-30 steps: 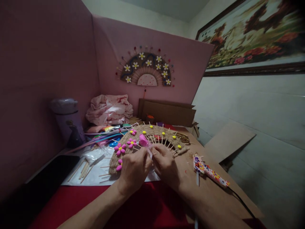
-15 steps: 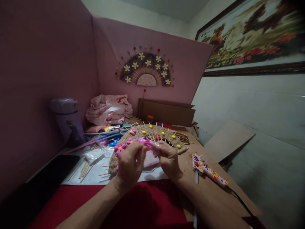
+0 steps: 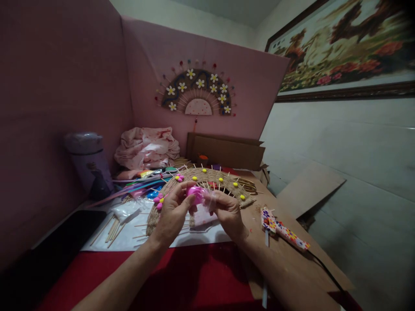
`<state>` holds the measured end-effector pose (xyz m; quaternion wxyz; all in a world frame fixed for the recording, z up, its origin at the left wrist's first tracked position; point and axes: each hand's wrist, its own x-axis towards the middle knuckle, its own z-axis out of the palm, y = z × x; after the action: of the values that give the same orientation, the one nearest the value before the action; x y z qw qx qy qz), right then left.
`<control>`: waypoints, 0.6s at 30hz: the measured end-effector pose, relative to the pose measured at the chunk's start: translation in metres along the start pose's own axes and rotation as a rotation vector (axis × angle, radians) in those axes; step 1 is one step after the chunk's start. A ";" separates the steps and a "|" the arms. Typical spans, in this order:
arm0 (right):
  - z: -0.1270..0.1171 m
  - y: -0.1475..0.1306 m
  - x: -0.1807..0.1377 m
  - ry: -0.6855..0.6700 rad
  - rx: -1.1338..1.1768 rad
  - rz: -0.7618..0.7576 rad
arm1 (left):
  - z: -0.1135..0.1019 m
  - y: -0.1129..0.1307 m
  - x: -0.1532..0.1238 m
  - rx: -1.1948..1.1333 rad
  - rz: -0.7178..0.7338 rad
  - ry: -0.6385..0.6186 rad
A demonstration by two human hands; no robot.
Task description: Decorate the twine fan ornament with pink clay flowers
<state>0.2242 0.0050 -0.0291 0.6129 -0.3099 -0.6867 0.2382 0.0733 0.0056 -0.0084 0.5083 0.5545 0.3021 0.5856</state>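
Both hands hold a small clear plastic bag with bright pink modelling clay [image 3: 195,195] in it, above the near side of a twine fan. My left hand [image 3: 175,211] pinches the bag's left side, where the pink lump sits. The loose clear end is between the closed fingertips of my right hand [image 3: 229,214]. Behind and below lies the arched twine-wrapped fan [image 3: 171,189], with thin sticks poking from its edges. Pink flowers with yellow centres [image 3: 158,201] decorate its left part, and yellow dots [image 3: 221,179] run along its right. My hands hide part of the fan.
A flower-patterned glue gun [image 3: 282,231] with a cord lies right. Loose sticks [image 3: 113,231] and a clear bag of white material [image 3: 127,210] lie left, beside a dark flat object [image 3: 61,237]. Behind are bunched cloth [image 3: 147,149], cardboard [image 3: 227,151] and a finished fan [image 3: 197,93] on the wall.
My left fingers have opened out around the pink lump, which now shows more fully. My right hand stays at the clear end of the bag. The view has shifted slightly.
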 end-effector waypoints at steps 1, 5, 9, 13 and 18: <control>0.000 0.000 0.000 0.000 -0.011 -0.010 | 0.000 0.000 0.000 0.002 0.008 0.007; -0.001 0.000 -0.001 0.017 -0.058 -0.038 | -0.001 -0.002 0.002 -0.002 0.031 0.015; 0.000 0.000 -0.001 -0.012 -0.047 -0.057 | -0.002 -0.002 0.002 -0.025 0.023 0.006; 0.000 0.002 0.000 0.010 0.009 -0.044 | -0.002 0.001 0.000 -0.058 0.008 -0.047; -0.002 0.000 0.000 0.047 0.000 -0.041 | -0.003 0.000 0.000 -0.131 -0.061 -0.091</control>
<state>0.2258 0.0052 -0.0286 0.6339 -0.3010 -0.6782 0.2182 0.0709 0.0061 -0.0089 0.5746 0.5366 0.2563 0.5624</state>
